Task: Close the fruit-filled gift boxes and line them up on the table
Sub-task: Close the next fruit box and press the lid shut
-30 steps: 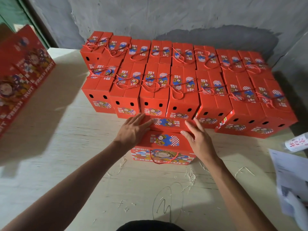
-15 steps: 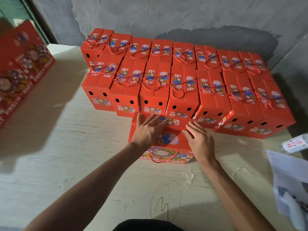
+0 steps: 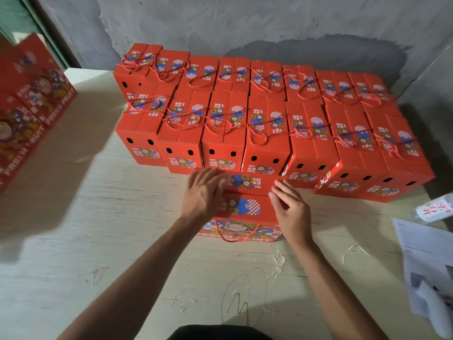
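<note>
Since a second ago my hands, left hand point(image 3: 204, 192) and right hand point(image 3: 289, 207), both flat and unclenched, have pushed the gift box point(image 3: 245, 204) closer to the front row of boxes point(image 3: 269, 143), so lining up seems nearly done.

"FRESH FRUIT" runs in white capitals along the lower edge of the front face of the near gift box point(image 3: 241, 231), partly crossed by its red rope handle. The same words "FRESH FRUIT" stand along the edges of the flat red cartons point(image 3: 31, 104) at the left, tilted. Red Chinese characters mark the white wrapper point(image 3: 434, 211) at the right; they are too blurred to read. Print on the paper sheets point(image 3: 421, 244) is illegible.
</note>
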The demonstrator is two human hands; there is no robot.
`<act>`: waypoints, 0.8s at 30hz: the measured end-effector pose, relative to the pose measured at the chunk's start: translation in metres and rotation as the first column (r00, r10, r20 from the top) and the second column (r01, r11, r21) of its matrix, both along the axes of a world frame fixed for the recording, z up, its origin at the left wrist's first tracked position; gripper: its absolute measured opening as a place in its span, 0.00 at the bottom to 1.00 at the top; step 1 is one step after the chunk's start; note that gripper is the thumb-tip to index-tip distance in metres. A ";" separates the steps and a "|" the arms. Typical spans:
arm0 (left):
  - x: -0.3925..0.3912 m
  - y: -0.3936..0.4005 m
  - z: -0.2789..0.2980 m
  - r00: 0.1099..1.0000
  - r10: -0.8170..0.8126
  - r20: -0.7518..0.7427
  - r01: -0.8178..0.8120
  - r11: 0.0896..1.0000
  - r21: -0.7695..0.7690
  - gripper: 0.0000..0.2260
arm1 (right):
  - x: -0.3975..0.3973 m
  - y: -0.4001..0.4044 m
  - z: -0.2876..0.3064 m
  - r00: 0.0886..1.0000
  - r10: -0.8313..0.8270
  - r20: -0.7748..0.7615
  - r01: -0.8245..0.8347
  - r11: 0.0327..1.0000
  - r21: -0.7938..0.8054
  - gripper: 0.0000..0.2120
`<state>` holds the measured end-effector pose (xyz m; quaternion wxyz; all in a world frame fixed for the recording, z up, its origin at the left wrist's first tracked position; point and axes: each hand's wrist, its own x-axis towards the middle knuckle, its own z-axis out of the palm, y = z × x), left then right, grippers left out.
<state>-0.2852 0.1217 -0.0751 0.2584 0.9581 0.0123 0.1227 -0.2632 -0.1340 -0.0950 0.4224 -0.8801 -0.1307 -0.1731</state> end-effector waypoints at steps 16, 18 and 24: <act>-0.013 0.018 -0.012 0.871 0.149 -0.468 -0.478 0.477 -0.737 0.26 | 0.006 -0.002 -0.008 0.737 0.054 -0.674 0.239 0.912 0.334 0.22; -0.012 0.017 -0.014 0.865 0.173 -0.471 -0.492 0.474 -0.730 0.28 | 0.007 -0.003 -0.010 0.737 0.047 -0.675 0.246 0.911 0.332 0.19; -0.010 0.020 -0.016 0.865 0.191 -0.463 -0.493 0.490 -0.719 0.22 | 0.015 0.000 -0.004 0.700 -0.026 -0.713 0.318 0.906 0.279 0.11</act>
